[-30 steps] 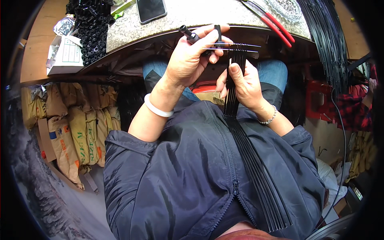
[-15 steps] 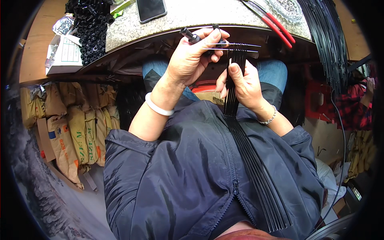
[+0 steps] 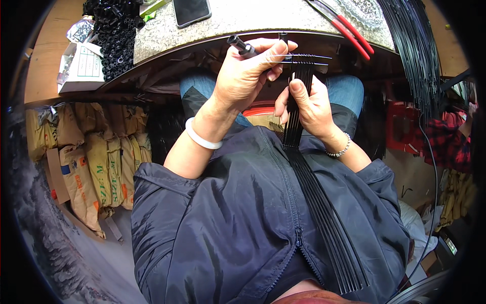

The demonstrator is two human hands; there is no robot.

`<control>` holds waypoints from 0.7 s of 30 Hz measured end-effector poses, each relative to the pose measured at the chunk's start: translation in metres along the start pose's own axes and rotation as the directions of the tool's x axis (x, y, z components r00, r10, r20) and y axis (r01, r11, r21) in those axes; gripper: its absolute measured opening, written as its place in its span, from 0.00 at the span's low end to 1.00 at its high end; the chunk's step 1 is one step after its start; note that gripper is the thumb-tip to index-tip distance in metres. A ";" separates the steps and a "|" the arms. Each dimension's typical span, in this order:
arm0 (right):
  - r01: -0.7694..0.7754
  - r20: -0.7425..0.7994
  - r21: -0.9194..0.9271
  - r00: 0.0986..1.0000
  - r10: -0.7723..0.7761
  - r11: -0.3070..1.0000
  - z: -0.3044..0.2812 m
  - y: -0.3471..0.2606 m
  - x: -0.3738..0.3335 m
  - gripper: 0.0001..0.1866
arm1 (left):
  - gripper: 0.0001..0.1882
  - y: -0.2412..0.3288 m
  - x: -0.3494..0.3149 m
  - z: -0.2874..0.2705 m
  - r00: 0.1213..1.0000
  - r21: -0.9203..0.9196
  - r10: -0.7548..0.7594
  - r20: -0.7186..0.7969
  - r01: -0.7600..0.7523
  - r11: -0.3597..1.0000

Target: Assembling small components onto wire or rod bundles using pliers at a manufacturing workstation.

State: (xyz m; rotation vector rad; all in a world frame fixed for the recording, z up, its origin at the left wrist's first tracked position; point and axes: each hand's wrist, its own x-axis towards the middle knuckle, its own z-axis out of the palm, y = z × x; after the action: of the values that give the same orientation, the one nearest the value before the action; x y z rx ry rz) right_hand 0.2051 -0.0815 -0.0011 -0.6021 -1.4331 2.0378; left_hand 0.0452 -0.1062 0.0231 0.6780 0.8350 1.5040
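Observation:
My left hand (image 3: 238,78), with a white bangle at its wrist, is closed on two thin metal wires (image 3: 323,57) and a black tubular fitting (image 3: 242,46) that juts out to the left. Another black end shows above the fingertips; whether it is the same piece I cannot tell. Both wires run rightward across the upper ends of a bundle of thin black rods (image 3: 326,202). My right hand (image 3: 313,109), wearing a beaded bracelet, grips this bundle just below the wires, thumb on top. The rods hang down over my dark jacket, fanning slightly toward their lower ends.
On the table (image 3: 157,48) ahead lie a phone (image 3: 191,11) and red-handled pliers (image 3: 352,36). Black tubular parts (image 3: 114,45) are heaped beside a white box (image 3: 83,68). Many black rods (image 3: 415,50) hang over the right edge. Stacked sacks (image 3: 78,177) stand at left.
My left hand has shifted slightly to the right, taking the wires and black fitting with it. The upper ends of the rods have also moved a little right; my right hand has barely moved.

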 end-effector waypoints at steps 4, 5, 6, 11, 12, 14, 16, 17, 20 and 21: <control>-0.006 -0.004 0.001 1.000 0.006 1.000 0.000 0.001 0.000 0.20 | 0.16 -0.002 0.002 -0.002 1.000 -0.023 0.004 0.004 -0.004 1.000; -0.012 -0.002 0.009 1.000 0.012 1.000 0.000 0.001 0.000 0.21 | 0.16 -0.002 0.002 -0.002 1.000 -0.026 0.001 0.022 0.000 1.000; -0.018 -0.001 0.017 1.000 0.018 1.000 0.000 0.001 0.001 0.21 | 0.15 -0.002 0.002 -0.003 0.999 -0.029 -0.003 0.039 0.004 1.000; -0.038 -0.004 0.025 0.999 0.038 0.999 0.000 0.001 0.001 0.21 | 0.17 0.001 0.000 -0.005 0.996 0.065 0.021 0.084 -0.027 0.998; -0.039 0.003 0.040 0.999 0.039 0.998 0.000 0.000 0.002 0.22 | 0.19 0.002 -0.002 -0.005 0.995 0.128 0.036 0.097 -0.048 0.991; -0.039 0.009 0.034 0.999 0.039 0.999 0.000 0.000 0.001 0.22 | 0.22 0.003 -0.010 -0.004 0.998 0.046 -0.003 0.070 -0.001 0.999; -0.037 0.014 0.027 0.999 0.037 0.999 0.000 0.000 0.002 0.23 | 0.31 0.001 -0.020 -0.009 0.995 -0.099 -0.036 0.095 0.045 0.994; -0.044 0.014 0.034 0.999 0.044 0.998 0.000 0.000 0.002 0.23 | 0.31 0.001 -0.022 -0.011 0.995 -0.099 -0.037 0.095 0.047 0.994; -0.048 0.018 0.035 0.999 0.048 0.998 0.003 0.000 0.004 0.23 | 0.30 0.001 -0.025 -0.010 0.999 -0.106 0.005 0.049 0.000 0.994; -0.043 0.021 0.026 0.999 0.043 0.999 0.004 -0.001 0.005 0.22 | 0.30 0.000 -0.025 -0.010 0.999 -0.106 0.005 0.048 0.000 0.994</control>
State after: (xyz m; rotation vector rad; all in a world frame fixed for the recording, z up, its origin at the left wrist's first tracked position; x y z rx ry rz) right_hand 0.1993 -0.0806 0.0011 -0.6077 -1.4137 2.0987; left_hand 0.0390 -0.1321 0.0188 0.6343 0.7134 1.5174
